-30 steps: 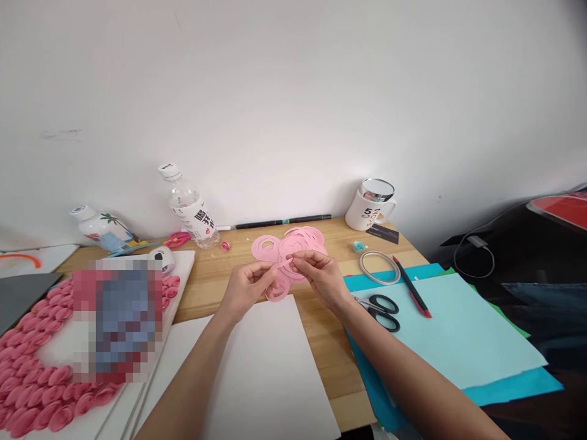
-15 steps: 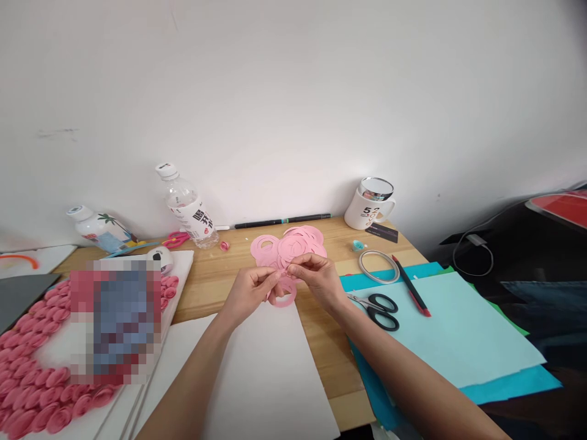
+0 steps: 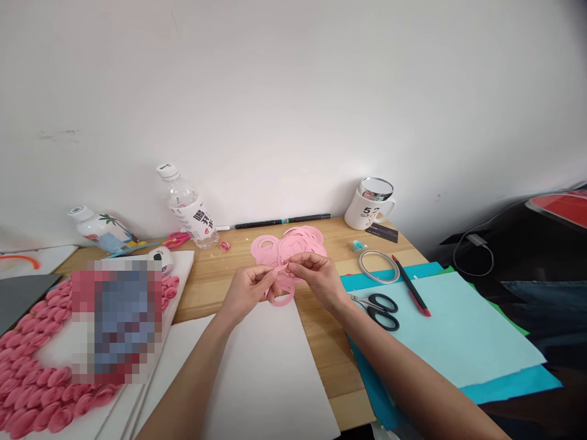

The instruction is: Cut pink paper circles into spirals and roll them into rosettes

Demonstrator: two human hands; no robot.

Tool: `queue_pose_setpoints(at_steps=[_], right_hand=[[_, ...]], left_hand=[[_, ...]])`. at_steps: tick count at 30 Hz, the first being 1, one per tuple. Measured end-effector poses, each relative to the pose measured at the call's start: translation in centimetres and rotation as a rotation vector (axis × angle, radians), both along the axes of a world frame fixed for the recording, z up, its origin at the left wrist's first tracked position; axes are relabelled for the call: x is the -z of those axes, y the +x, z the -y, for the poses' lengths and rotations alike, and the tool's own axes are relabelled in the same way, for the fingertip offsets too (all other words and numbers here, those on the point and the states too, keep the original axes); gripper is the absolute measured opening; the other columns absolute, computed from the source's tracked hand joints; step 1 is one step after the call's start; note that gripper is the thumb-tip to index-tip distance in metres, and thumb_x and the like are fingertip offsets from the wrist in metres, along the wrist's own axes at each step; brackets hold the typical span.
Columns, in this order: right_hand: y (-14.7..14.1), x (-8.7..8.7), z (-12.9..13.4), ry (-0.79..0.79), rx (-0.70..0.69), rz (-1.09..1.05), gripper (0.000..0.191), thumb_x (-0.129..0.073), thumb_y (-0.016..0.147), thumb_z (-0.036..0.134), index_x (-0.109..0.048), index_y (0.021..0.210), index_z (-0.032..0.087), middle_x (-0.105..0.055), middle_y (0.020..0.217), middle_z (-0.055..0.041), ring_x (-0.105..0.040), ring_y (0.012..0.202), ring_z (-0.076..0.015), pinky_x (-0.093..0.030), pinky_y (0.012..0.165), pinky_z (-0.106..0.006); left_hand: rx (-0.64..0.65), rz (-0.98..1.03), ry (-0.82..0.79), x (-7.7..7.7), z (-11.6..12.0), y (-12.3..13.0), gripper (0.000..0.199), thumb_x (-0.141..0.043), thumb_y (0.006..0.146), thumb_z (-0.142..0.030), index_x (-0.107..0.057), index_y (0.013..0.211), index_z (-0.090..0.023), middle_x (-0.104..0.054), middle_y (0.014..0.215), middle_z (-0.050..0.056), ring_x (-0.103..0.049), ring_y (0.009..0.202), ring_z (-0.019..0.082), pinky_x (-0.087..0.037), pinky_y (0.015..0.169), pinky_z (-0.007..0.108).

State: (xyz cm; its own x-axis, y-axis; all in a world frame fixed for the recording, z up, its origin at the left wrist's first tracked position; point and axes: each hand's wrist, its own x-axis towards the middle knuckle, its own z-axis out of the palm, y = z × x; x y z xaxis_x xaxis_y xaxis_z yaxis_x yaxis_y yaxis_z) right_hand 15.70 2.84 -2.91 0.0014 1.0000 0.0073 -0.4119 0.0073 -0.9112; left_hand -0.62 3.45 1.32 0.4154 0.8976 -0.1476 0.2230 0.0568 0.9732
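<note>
My left hand (image 3: 249, 292) and my right hand (image 3: 317, 278) face each other over the desk, fingertips close together. Both pinch a small pink paper strip (image 3: 281, 267) stretched between them; part of it is hidden by the fingers. Just behind and beneath them lies a heap of pink paper cut into rings or spirals (image 3: 303, 241). One pink ring (image 3: 286, 300) hangs or lies below the fingers, near the top edge of a white sheet (image 3: 266, 373). A small rolled pink paper rose (image 3: 224, 245) sits to the left of the heap.
At left, a board carries many pink paper roses (image 3: 57, 397) beside a blurred patch. A water bottle (image 3: 190, 211) and a mug (image 3: 367, 208) stand near the wall. Scissors (image 3: 383, 311), a tape roll (image 3: 378, 267) and a black-and-red pen (image 3: 411, 286) rest on or by blue paper (image 3: 458, 342).
The fingertips have parted slightly, and more of the pink strip shows between them. My left hand has shifted a little left and turned; the right has hardly moved.
</note>
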Motion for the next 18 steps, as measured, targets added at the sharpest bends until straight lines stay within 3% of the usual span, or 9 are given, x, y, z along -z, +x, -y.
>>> queue_pose_setpoints(at_steps=[9,15,18], right_hand=[[0.05,0.21,-0.05,0.017,0.055,0.027,0.014,-0.078,0.057,0.024,-0.068,0.065,0.019,-0.066,0.063,0.0024,-0.058,0.060,-0.0102,-0.046,0.062,-0.024],[0.09,0.12,-0.06,0.010,-0.037,0.012,0.015,-0.070,0.069,0.028,-0.071,0.082,0.020,-0.071,0.091,-0.0036,-0.062,0.075,-0.0118,-0.048,0.078,-0.027],[0.10,0.11,-0.05,-0.001,-0.049,-0.010,0.016,-0.071,0.067,0.028,-0.071,0.082,0.020,-0.072,0.083,-0.0028,-0.064,0.074,-0.0125,-0.049,0.080,-0.029]], left_hand=[[0.022,-0.020,0.029,0.06,-0.04,0.09,0.034,-0.054,0.076,-0.040,-0.057,0.056,-0.013,-0.057,0.055,0.001,-0.047,0.046,0.008,-0.046,0.051,0.023],[-0.043,-0.006,0.024,-0.51,0.06,0.16,0.034,-0.056,0.074,-0.039,-0.054,0.052,-0.014,-0.053,0.050,-0.001,-0.045,0.046,0.007,-0.042,0.048,0.020],[-0.060,-0.006,0.031,-0.50,0.04,0.12,0.033,-0.056,0.074,-0.037,-0.054,0.052,-0.014,-0.053,0.051,-0.001,-0.046,0.046,0.007,-0.042,0.048,0.020]])
